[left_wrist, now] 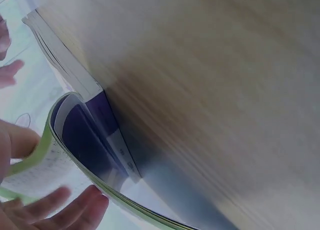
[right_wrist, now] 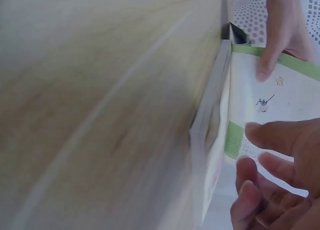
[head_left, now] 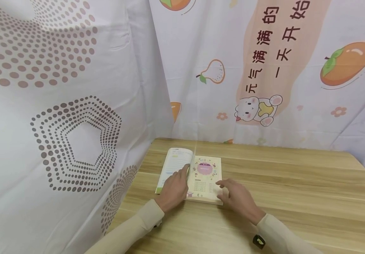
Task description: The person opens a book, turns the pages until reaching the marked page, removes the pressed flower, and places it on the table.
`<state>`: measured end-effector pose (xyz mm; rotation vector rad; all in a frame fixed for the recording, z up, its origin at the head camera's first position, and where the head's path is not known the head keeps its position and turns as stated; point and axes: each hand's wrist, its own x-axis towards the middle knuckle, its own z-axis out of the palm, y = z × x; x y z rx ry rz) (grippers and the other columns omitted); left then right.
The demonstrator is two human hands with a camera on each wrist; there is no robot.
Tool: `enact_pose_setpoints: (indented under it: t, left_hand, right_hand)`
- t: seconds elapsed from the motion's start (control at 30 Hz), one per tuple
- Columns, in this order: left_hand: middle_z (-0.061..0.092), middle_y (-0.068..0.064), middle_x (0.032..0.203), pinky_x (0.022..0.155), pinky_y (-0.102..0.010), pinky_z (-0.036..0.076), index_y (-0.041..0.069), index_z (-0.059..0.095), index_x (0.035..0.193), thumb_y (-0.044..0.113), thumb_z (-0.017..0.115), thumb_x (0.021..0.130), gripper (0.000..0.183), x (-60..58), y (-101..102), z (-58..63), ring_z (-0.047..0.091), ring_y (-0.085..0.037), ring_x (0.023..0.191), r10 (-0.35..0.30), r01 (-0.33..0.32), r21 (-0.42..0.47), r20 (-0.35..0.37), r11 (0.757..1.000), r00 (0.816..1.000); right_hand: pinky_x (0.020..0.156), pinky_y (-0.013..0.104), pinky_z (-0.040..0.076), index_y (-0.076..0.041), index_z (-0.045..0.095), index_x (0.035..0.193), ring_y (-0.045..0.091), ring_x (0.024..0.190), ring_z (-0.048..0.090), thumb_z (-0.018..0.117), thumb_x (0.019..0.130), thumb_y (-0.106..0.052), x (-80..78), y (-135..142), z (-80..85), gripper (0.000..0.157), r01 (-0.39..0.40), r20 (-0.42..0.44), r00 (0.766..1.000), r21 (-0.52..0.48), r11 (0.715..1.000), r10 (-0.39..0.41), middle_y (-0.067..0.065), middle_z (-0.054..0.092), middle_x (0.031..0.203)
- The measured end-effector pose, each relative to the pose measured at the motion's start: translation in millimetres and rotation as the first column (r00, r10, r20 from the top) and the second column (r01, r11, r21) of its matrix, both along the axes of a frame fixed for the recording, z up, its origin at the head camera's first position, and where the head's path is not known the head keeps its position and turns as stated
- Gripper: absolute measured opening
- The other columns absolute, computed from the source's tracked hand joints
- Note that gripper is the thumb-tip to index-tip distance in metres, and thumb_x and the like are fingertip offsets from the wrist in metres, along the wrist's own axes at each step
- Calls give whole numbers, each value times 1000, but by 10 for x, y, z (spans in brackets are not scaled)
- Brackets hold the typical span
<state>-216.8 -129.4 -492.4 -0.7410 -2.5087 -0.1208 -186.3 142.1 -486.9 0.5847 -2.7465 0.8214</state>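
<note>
An open book (head_left: 205,183) lies on the table, its left-hand pages (head_left: 177,162) bowed up from the spine. My left hand (head_left: 173,188) grips those left pages near the lower middle. In the left wrist view its thumb (left_wrist: 24,140) presses the inner page while the fingers (left_wrist: 92,207) lie on the outer side. At the book's lower right edge is my right hand (head_left: 238,197), fingers loosely bent and nothing held. The right wrist view shows its thumb (right_wrist: 267,135) and fingertips apart, close to a page with a green border (right_wrist: 270,97).
The wood-grain table (head_left: 281,180) extends right of the book. A white curtain with dotted shapes (head_left: 77,144) hangs along the left side. Behind the table hangs another curtain with fruit prints (head_left: 346,63). Small dark devices sit at both wrists, the right one (head_left: 258,241) plainer to see.
</note>
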Motion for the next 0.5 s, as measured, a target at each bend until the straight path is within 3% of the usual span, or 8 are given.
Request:
enact_pose_setpoints:
  t: [0.17, 0.23, 0.3, 0.4, 0.5]
  left_hand:
    - [56, -24, 131, 52, -26, 49, 3, 35, 154, -5, 60, 95, 64, 1, -33, 26, 64, -21, 76, 23, -22, 25, -32, 999, 999]
    - [49, -28, 142, 63, -32, 55, 6, 42, 151, -6, 64, 94, 62, -3, -46, 33, 67, -30, 94, 24, -23, 15, -54, 1000, 998]
    - [45, -30, 146, 81, -39, 57, 7, 50, 145, -7, 67, 93, 57, -10, -59, 31, 62, -37, 114, 13, -12, 11, -68, 1000, 998]
    - [46, -29, 147, 105, -52, 45, 9, 62, 131, -6, 70, 91, 44, -20, -81, 21, 46, -44, 135, -12, 12, 2, -100, 1000, 995]
    - [50, -27, 143, 108, -54, 41, 12, 68, 120, -3, 70, 89, 35, -28, -98, 16, 43, -44, 138, -14, 12, -15, -133, 1000, 991]
  right_hand:
    - [83, 43, 56, -13, 75, 114, 20, 95, 67, 87, 81, -19, 0, -10, -50, 36, -20, 75, 997, 49, 999, 16, 3, 70, 112]
    - [84, 42, 56, -13, 76, 112, 18, 95, 66, 88, 80, -22, -2, -2, -67, 36, -40, 79, 996, 75, 996, 34, 2, 70, 110]
    - [81, 40, 56, -11, 76, 110, 14, 89, 64, 89, 79, -25, -3, 10, -79, 36, -72, 71, 995, 107, 992, 65, 1, 69, 109]
    - [77, 36, 56, -10, 77, 106, 10, 84, 61, 87, 82, -27, -6, 24, -95, 31, -124, 29, 992, 159, 980, 121, 1, 68, 107]
    - [77, 35, 58, -11, 79, 98, 11, 85, 64, 83, 86, -24, -10, 16, -100, 18, -160, -19, 986, 199, 967, 167, 0, 69, 104]
